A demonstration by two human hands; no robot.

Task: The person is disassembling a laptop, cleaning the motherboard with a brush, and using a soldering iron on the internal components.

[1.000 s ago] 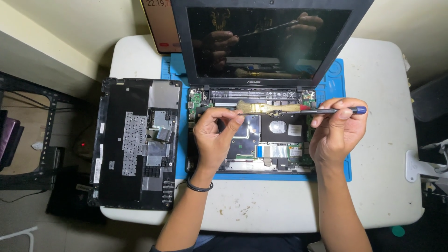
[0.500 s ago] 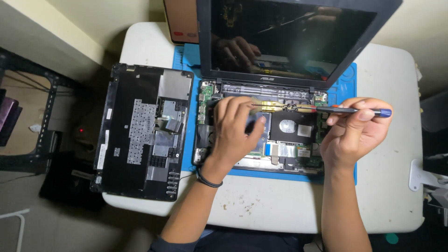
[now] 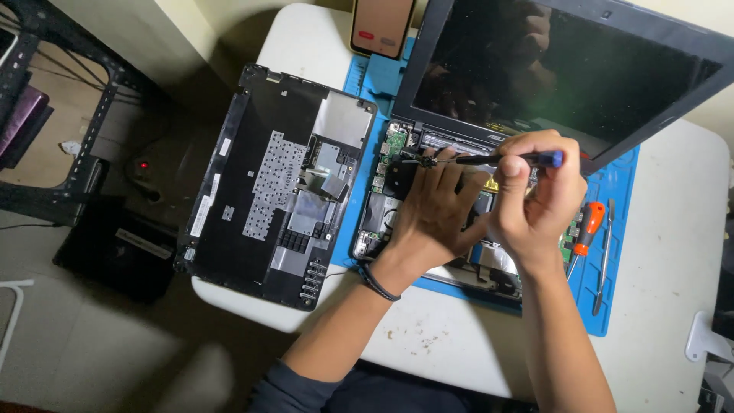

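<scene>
Screwdriver lies pinched in right hand fingers; left hand fingers steady its tip.

I see the opened laptop's dark, rectangular screen tilted up at the table's far edge; left of it stands a phone screen, peach-coloured.

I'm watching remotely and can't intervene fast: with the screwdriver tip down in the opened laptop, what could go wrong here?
The screwdriver tip sits near the small green board; a slip could scratch it. The left hand rests on the exposed laptop internals, so pressure or static might harm parts. The removed bottom cover overhangs the table edge and could be knocked off.
</scene>
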